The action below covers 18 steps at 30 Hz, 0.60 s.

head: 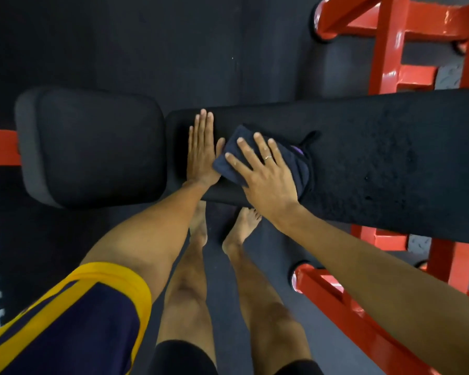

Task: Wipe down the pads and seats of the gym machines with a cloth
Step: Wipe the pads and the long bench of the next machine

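A long black back pad (363,158) runs from the middle of the view to the right edge. To its left sits a squarish black seat pad (92,147). My left hand (202,152) lies flat, fingers straight, on the left end of the long pad. My right hand (263,171) presses a folded dark cloth (295,163) onto the same pad with spread fingers, just right of the left hand. The pad's surface right of the cloth looks mottled and damp.
A red steel frame (390,50) rises at the upper right, and a red base bar (349,307) runs along the lower right. Another red bar (0,147) pokes in at the left edge. My bare feet (220,228) stand on dark rubber flooring below the pad.
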Each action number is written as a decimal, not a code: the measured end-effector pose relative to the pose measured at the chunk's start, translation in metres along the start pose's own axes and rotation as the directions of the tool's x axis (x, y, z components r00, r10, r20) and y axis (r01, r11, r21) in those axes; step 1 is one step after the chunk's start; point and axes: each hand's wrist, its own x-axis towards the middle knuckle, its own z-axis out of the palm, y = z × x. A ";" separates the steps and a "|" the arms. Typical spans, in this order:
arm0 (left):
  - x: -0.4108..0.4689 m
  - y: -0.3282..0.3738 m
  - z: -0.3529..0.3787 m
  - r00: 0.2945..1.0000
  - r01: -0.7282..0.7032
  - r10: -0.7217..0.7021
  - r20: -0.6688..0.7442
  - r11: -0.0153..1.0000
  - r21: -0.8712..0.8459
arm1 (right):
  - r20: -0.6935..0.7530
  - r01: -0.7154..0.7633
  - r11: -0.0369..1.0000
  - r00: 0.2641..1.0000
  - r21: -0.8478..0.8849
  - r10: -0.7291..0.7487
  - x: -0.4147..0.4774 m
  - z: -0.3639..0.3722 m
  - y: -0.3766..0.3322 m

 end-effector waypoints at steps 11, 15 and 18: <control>-0.050 -0.005 0.011 0.998 0.024 -0.028 -0.063 0.998 -0.064 | -0.015 0.086 0.992 0.996 -0.091 -0.088 -0.045 0.015 -0.010; -0.061 -0.005 0.010 0.999 0.006 -0.008 -0.047 0.999 -0.046 | 0.079 0.284 0.949 0.958 -0.140 -0.275 -0.071 0.028 -0.002; -0.063 -0.003 0.010 0.998 0.021 -0.023 -0.054 0.999 -0.030 | 0.097 0.387 0.898 0.922 -0.209 -0.374 -0.101 0.026 0.023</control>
